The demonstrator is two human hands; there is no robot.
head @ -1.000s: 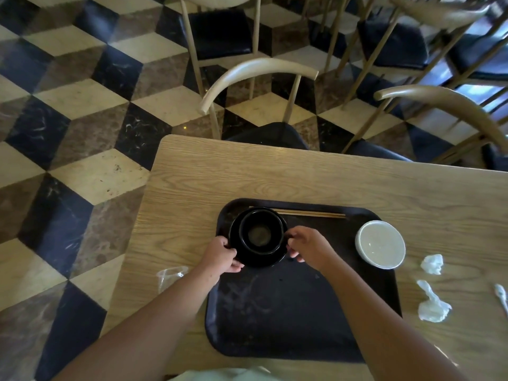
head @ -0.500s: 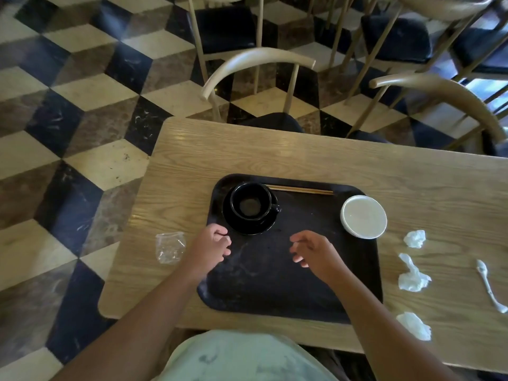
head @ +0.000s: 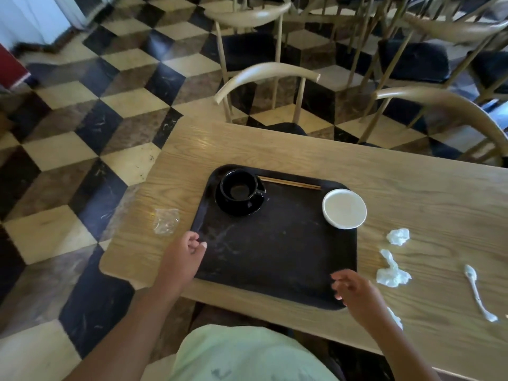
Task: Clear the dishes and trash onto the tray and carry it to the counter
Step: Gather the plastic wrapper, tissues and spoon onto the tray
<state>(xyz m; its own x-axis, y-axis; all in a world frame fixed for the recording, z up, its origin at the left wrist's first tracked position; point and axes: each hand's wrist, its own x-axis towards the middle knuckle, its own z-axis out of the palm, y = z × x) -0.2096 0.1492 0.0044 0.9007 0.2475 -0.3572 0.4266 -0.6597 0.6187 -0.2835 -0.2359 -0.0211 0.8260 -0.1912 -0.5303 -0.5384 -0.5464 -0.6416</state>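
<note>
A black tray [head: 275, 259] lies on the wooden table [head: 412, 193]. On its far left corner a black cup [head: 238, 185] stands on a black saucer [head: 247, 207], with chopsticks [head: 288, 183] along the far rim. A white bowl [head: 344, 208] sits on the tray's right edge. My left hand [head: 184, 254] hovers at the tray's left rim, fingers loosely curled, holding nothing. Blurred and empty, my right hand [head: 354, 292] is over the tray's near right corner. Crumpled white tissues [head: 393, 273] and a white spoon [head: 478, 295] lie on the table to the right.
A clear plastic wrapper [head: 165, 224] lies on the table left of the tray. Another tissue [head: 398, 236] sits beside the bowl. Wooden chairs [head: 264, 75] with dark seats stand behind the table. Checkered floor spreads to the left.
Both hands let go of the cup and saucer and drew back toward me. The left went to the tray's left rim, the right to its near right corner. The view rose.
</note>
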